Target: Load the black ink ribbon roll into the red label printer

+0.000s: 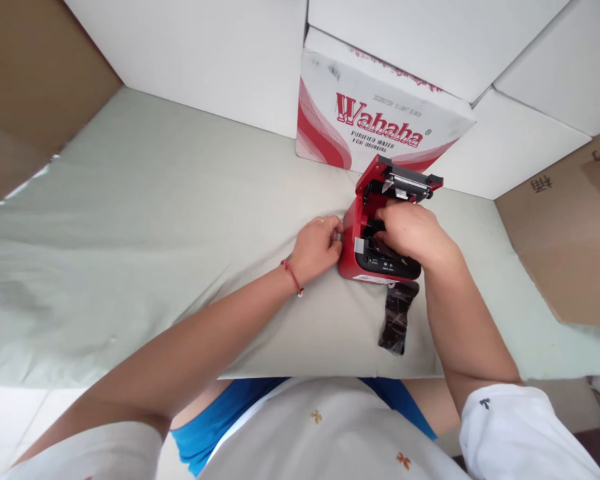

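A red and black label printer (350, 260) stands on the cloth-covered table with its lid (405, 180) raised, showing a roller along the lid's edge. My left hand (316, 248) is beside its left wall, fingers curled in and knuckles against or very near the red side; nothing shows in them. My right hand (413, 230) reaches down into the open printer from the right. Its thumb and forefinger are inside the compartment, their tips partly hidden, so what they touch cannot be made out. Below the printer's front lies a dark strip (399, 319) in shiny, crinkled plastic.
A white and red water carton (375, 127) stands right behind the printer, among plain white boxes (205, 60). Brown cardboard boxes flank the table at left (35, 93) and right (565, 233). The pale green cloth (145, 200) has wrinkles; the table's front edge is close to my body.
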The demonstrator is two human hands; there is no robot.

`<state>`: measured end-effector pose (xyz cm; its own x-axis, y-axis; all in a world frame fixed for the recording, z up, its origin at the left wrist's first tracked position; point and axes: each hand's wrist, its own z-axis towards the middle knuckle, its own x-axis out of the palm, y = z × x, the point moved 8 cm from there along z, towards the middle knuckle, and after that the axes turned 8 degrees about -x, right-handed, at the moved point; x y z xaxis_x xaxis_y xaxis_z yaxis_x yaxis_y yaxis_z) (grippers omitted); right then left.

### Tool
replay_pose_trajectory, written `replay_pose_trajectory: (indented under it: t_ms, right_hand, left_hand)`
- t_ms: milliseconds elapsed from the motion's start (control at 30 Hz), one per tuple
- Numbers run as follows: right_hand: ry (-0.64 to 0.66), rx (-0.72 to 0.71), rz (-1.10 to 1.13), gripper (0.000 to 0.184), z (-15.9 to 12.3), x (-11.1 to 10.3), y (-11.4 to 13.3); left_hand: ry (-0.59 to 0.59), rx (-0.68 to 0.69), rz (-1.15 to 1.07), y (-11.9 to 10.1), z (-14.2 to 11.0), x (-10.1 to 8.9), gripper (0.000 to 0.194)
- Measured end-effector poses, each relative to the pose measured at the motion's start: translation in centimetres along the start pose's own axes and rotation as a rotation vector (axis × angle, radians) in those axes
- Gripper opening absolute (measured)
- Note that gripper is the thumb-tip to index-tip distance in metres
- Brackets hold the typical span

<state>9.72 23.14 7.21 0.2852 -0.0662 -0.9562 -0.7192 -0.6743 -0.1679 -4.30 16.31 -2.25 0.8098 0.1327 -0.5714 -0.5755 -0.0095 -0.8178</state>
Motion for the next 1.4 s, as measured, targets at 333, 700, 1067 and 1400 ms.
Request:
replay_pose_trajectory:
  t_ms: [333, 700, 1067, 1400]
  right_hand:
    - [-0.389, 0.128, 0.671, 0.045, -14.4, -3.7, -7.4]
    - [-0.187, 0.307, 0.642, 0.053, -16.5, 9.0, -13.2]
    - [-0.241, -0.020, 0.699, 0.027, -14.3, 8.1, -4.8]
    - [-0.103, -0.086, 0.612, 0.038, -14.4, 9.2, -3.3]
  left_hand:
    - [0.006, -0.014, -0.028, 0.1, -0.1, -0.2, 0.027]
    - [-0.002, 0.001, -0.061, 0.3, -0.1, -0.4, 0.025]
    - [0.003, -0.013, -0.064, 0.5, -0.1, -0.3, 0.025]
    - [0.017, -0.025, -0.062, 0.6, 0.0, -0.2, 0.029]
